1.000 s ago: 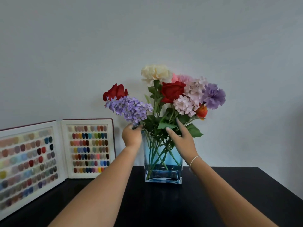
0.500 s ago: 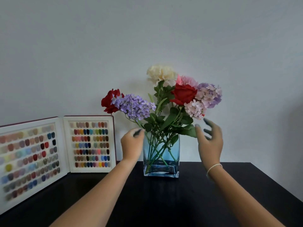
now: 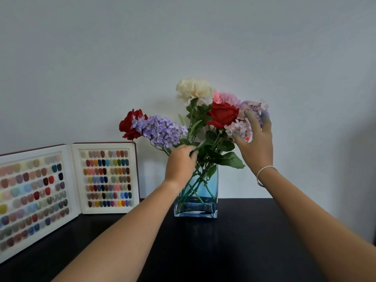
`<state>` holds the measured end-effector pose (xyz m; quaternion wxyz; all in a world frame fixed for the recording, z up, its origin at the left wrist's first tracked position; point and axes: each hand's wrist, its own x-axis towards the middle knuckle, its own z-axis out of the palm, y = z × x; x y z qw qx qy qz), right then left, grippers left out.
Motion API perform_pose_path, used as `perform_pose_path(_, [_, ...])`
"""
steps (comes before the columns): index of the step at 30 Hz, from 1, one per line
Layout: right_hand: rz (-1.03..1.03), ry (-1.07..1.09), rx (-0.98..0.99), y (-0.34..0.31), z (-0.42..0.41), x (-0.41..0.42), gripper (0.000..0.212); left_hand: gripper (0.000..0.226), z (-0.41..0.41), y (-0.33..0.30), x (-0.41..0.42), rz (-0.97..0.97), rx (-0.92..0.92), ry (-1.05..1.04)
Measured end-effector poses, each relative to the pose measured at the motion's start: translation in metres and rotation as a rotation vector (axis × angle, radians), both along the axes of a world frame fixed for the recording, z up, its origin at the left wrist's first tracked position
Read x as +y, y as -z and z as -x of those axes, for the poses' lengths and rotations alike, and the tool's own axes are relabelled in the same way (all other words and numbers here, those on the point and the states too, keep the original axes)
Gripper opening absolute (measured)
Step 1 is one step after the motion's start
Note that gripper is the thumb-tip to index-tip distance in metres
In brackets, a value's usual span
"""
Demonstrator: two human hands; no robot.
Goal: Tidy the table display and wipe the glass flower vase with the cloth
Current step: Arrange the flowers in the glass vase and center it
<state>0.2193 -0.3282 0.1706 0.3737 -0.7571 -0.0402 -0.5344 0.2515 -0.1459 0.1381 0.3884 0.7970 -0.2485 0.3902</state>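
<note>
A square blue glass vase (image 3: 205,202) stands on the black table (image 3: 234,251) against the wall. It holds a bunch of flowers (image 3: 203,119): red roses, a cream carnation, lilac and pink blooms, green leaves. My left hand (image 3: 180,165) is curled around the stems at the vase's rim, below the lilac cluster. My right hand (image 3: 257,143) is raised with fingers spread, touching the pale pink and purple blooms on the bunch's right side. No cloth is in view.
An open nail-colour sample book (image 3: 67,186) stands against the wall at the left, its two panels full of several rows of painted tips. The pale wall (image 3: 183,47) runs right behind the vase. The table's right edge (image 3: 305,237) slants toward me.
My right hand rose from beside the vase's leaves up into the pink and purple blooms. My left hand shifted right onto the stems at the rim. The flowers leaned slightly.
</note>
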Motion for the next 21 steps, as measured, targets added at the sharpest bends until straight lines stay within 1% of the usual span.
perform_pose_path(8, [-0.004,0.077,0.069,0.011,-0.004,-0.015,0.032,0.016,-0.003,-0.008,0.026,0.061,-0.064,-0.02])
perform_pose_path(13, [0.008,0.099,0.092,0.024,-0.003,-0.016,0.027,0.02,-0.001,-0.005,0.029,-0.006,-0.041,0.058])
perform_pose_path(18, [-0.029,0.085,0.08,0.033,0.002,-0.016,0.022,0.021,0.003,0.008,0.032,-0.174,-0.015,0.138])
perform_pose_path(21, [-0.074,0.076,0.071,0.036,0.004,-0.019,0.02,0.022,0.003,0.01,0.039,-0.187,-0.021,0.144])
